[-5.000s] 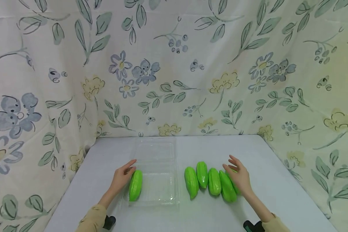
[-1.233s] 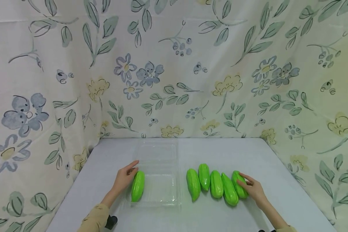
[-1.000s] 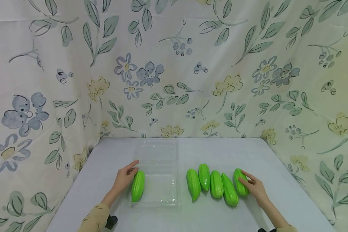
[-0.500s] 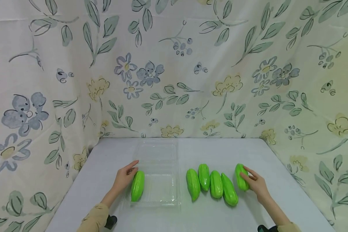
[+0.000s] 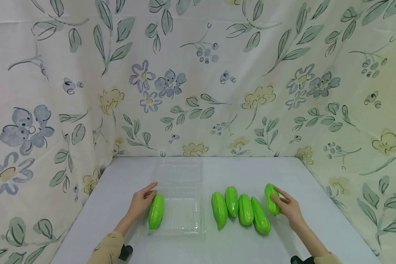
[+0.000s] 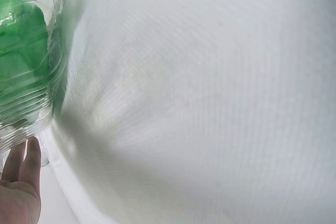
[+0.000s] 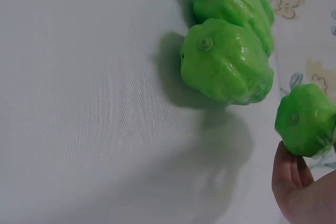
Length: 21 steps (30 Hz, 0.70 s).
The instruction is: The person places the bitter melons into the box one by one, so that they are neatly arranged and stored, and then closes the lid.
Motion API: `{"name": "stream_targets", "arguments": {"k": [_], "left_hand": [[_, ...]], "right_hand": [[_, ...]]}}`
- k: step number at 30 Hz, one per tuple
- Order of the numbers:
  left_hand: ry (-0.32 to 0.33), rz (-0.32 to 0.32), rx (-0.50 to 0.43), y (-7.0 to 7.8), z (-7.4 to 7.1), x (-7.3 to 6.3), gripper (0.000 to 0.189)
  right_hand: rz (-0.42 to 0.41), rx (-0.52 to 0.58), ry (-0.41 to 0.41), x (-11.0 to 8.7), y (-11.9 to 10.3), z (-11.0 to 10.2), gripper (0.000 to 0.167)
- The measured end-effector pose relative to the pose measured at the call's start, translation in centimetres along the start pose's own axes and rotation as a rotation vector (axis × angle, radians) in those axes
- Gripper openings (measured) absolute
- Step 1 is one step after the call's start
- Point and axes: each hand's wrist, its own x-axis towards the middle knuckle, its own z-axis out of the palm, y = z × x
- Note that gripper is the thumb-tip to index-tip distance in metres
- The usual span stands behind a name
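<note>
My right hand grips a ridged green gourd, lifted off the table. In the right wrist view, the fingers lie against the near side of this gourd, apart from the row. Several like gourds lie side by side to its left, the closest being a tapered gourd. At the left, my left hand touches the rim of a clear plastic clamshell box with fairly straight fingers. One gourd lies inside along the box's left wall. The left wrist view shows fingertips against the ribbed plastic wall.
The box's clear lid lies folded back toward the table's far edge. A white cloth covers the table. Behind it hangs a floral curtain, which also runs along both sides.
My right hand has taken hold of the rightmost gourd and raised it away from the row, toward the far side. The left hand keeps its place at the box.
</note>
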Motion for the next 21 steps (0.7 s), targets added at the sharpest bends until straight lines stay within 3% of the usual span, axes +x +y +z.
{"name": "stream_targets", "arguments": {"k": [21], "left_hand": [[-0.006, 0.001, -0.014, 0.1, 0.0, 0.0, 0.039]], "right_hand": [[-0.043, 0.090, 0.007, -1.7, -2.3, 2.7, 0.067]]}}
